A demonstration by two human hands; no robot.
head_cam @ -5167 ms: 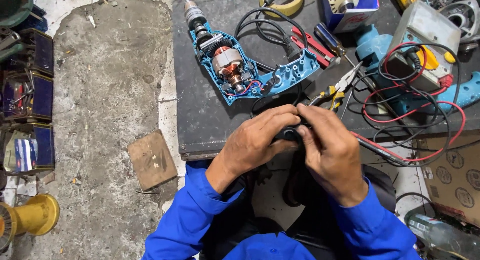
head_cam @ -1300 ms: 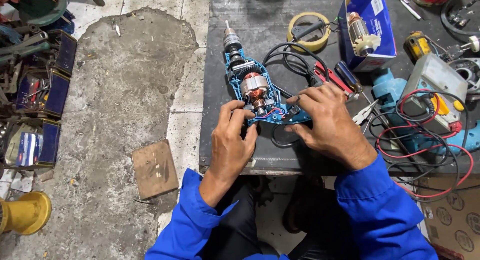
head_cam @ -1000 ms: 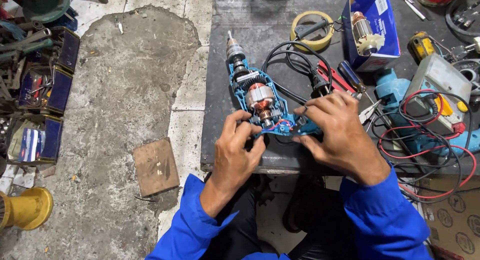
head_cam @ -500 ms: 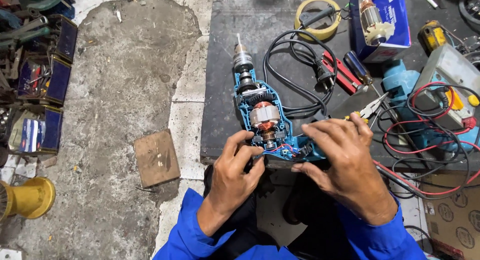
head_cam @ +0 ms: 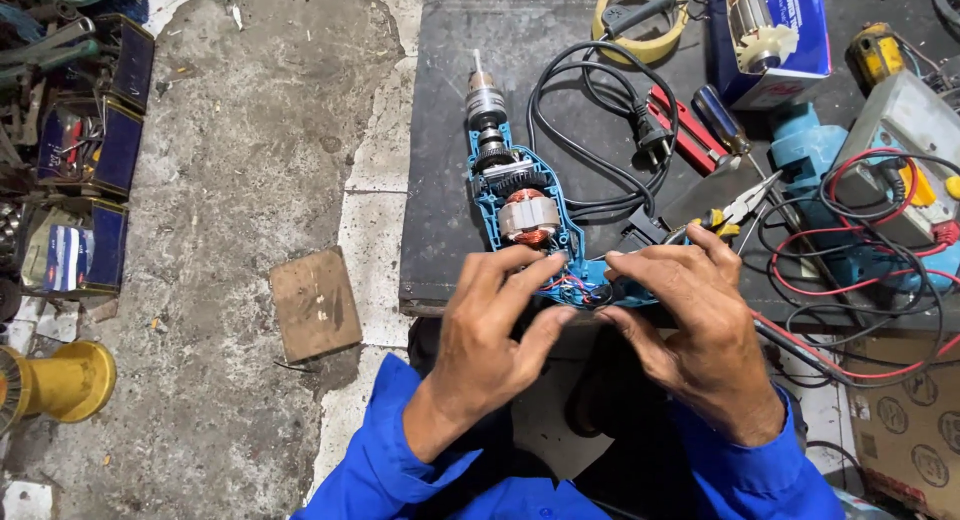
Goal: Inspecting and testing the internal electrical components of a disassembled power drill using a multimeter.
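Far left: yellow spool [head_cam: 60, 382] on floor, wood block [head_cam: 315, 304] nearer. Your left hand [head_cam: 490, 332] pinches the opened blue drill [head_cam: 530, 220] at the dark bench [head_cam: 440, 180] front edge, fingers in its wiring. Your right hand [head_cam: 695, 325] grips the handle end, fingers curled. Red leads [head_cam: 850, 240] right.

The left hand [head_cam: 490, 340] and right hand [head_cam: 690, 330] cover the handle end of the open blue drill [head_cam: 525, 215], so its small wires there are hard to see. The cardboard box [head_cam: 905, 425] at the near right is cut off by the edge. So is the yellow stand [head_cam: 55, 385] at the left.
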